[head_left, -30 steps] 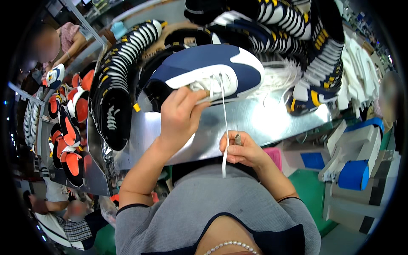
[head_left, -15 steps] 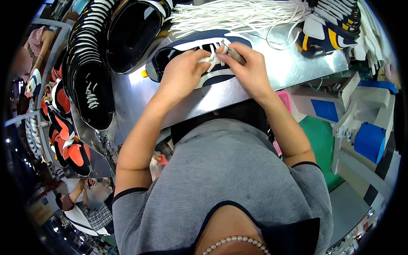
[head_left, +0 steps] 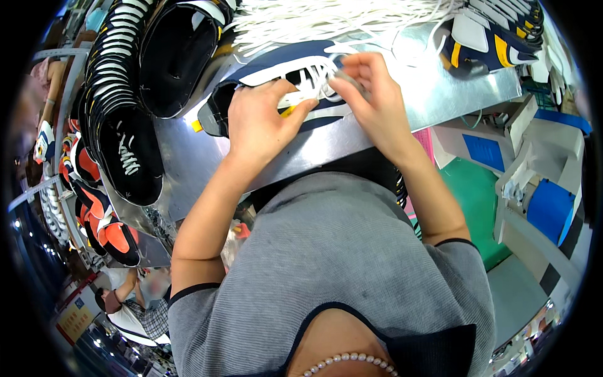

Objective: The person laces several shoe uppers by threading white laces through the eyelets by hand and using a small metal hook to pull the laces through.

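Observation:
A navy and white shoe upper [head_left: 282, 58] with white lacing across its throat lies on the metal table, its dark heel opening to the left. My left hand [head_left: 259, 122] grips the upper beside the opening, its thumb and index finger on either side of the throat. My right hand [head_left: 379, 103] is closed at the toe-side end of the lacing, with a white shoelace [head_left: 328, 74] looping by its fingertips. The loop is smeared by motion. Something greyish shows between the right fingers, partly hidden.
A heap of white shoelaces [head_left: 339, 19] lies along the table's far side. Stacked black-lined uppers [head_left: 129, 157] stand at left, and more navy, white and yellow uppers [head_left: 470, 31] at far right. The metal table [head_left: 433, 94] ends just before my body. Grey bins with blue panels [head_left: 482, 152] stand at right.
The thin metal tool seen in my right hand no longer shows clearly. That hand's fingers have lifted and spread a little, drawing the lace into a loop. My left thumb has moved away from its index finger.

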A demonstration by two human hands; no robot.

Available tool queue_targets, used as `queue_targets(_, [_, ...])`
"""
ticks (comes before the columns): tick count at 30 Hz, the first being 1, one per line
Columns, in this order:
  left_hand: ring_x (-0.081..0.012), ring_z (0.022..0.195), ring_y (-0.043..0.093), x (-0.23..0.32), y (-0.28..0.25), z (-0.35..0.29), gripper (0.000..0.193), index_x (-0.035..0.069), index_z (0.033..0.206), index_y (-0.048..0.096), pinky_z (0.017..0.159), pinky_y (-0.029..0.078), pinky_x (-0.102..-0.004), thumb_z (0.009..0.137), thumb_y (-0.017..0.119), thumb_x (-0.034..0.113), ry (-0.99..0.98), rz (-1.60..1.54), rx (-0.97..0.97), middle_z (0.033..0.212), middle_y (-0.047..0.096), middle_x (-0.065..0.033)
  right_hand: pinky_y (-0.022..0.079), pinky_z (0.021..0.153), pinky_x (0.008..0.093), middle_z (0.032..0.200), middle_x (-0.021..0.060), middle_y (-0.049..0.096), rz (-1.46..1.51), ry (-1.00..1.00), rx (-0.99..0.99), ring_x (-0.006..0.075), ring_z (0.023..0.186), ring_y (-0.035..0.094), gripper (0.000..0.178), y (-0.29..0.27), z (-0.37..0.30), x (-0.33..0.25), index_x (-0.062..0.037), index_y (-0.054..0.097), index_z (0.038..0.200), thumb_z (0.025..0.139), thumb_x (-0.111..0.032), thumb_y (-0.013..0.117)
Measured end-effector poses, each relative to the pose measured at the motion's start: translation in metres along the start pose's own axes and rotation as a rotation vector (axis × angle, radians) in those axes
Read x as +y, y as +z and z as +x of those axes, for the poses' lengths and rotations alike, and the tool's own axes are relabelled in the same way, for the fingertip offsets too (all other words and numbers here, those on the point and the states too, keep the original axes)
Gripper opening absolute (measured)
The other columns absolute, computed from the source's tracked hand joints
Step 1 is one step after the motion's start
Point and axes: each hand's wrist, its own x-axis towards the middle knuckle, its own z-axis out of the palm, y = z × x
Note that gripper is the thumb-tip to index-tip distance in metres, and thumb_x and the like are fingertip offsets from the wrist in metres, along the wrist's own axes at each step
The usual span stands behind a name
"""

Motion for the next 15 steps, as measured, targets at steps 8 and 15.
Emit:
queue_targets(8, [-0.0291, 0.075, 0.063, -0.007, 0.007, -0.004, 0.027, 0.007, 0.081, 0.072, 0.071, 0.046, -0.0385, 0.077, 0.082, 0.032, 0.047, 0.023, 0.093, 0.078, 0.068, -0.0063, 0.052, 0.063, 0.0354, 0.081, 0.0136, 0.07, -0.137, 0.191, -0.223, 0.0282, 0.073, 0.071, 0.016, -0.008, -0.036, -0.018, -0.0018, 0.058, 0.102, 0.096, -0.015, 0.065])
queue_targets(15, [-0.0292, 0.068, 0.063, -0.01, 0.007, -0.002, 0.03, 0.006, 0.082, 0.073, 0.067, 0.046, -0.0401, 0.079, 0.08, 0.035, 0.068, -0.088, 0.064, 0.076, 0.066, -0.0075, 0.052, 0.061, 0.0377, 0.074, 0.0123, 0.07, -0.152, 0.215, -0.254, 0.03, 0.07, 0.071, 0.017, -0.005, -0.03, -0.009, -0.0011, 0.056, 0.1, 0.096, -0.014, 0.065])
